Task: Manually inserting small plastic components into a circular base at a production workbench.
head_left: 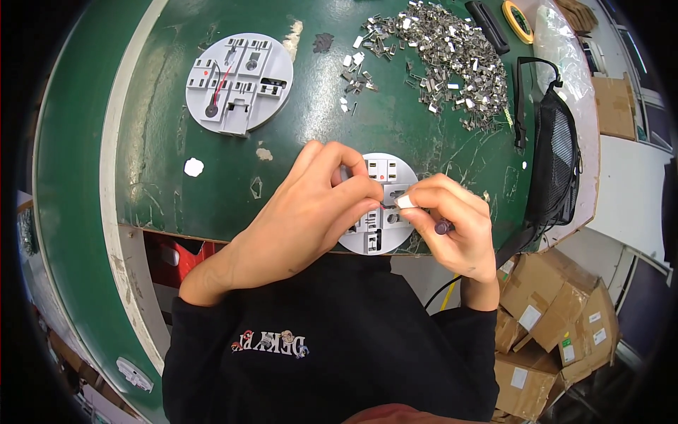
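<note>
We have the near disc (385,169) by the bench (219,201) edge, likely for easy reach, fingers pinched in our left hand (304,201) (on what, we can't tell), curled round a rod (443,227) in our right hand (462,230).

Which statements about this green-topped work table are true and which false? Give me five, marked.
1. The left hand and right hand are both at the near round light-grey plastic base. True.
2. The dark cylindrical rod is in the left hand. False: the dark cylindrical rod is in the right hand.
3. The far round light-grey plastic base bears a red wire. True.
4. The small silvery metal clips lie at lower left. False: the small silvery metal clips are heaped at upper right.
5. A flat white scrap lies below the far base. True.
</note>
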